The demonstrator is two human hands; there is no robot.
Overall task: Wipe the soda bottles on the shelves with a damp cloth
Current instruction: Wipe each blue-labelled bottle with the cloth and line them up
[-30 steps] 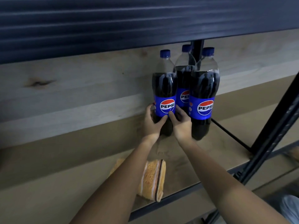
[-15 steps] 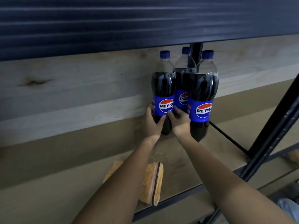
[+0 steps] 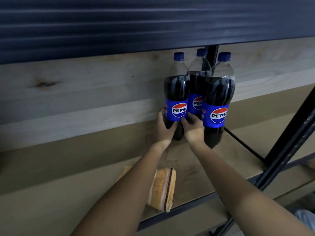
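**A:** Three soda bottles stand bunched at the far end of the wooden shelf [image 3: 213, 169], against the back boards. Both hands are on the left bottle [image 3: 177, 97].

**B:** How are they holding it?

**A:** Low down, below the blue label. The left hand [image 3: 162, 129] wraps its left side and the right hand [image 3: 193, 127] its right side, fingers curled round the dark base, thumbs nearly meeting in front. I'd judge the two-handed grip is there to steady or shift a full, heavy bottle, not to wipe it.

**B:** Why not wiping?

**A:** Neither hand has the cloth. The orange cloth [image 3: 162, 189] lies folded at the near edge of the shelf, well apart from the bottles, partly under the left forearm.

**B:** And the other two?

**A:** The right bottle [image 3: 219, 103] stands just beside the held one and nearer us. The back bottle [image 3: 197, 82] is mostly hidden between them, with only its cap, shoulder and part of its label showing.

**B:** Anything else unclear?

**A:** Whether the held bottle's base rests on the shelf or is lifted, I cannot tell. The hands cover it. The fingertips behind it are hidden too.
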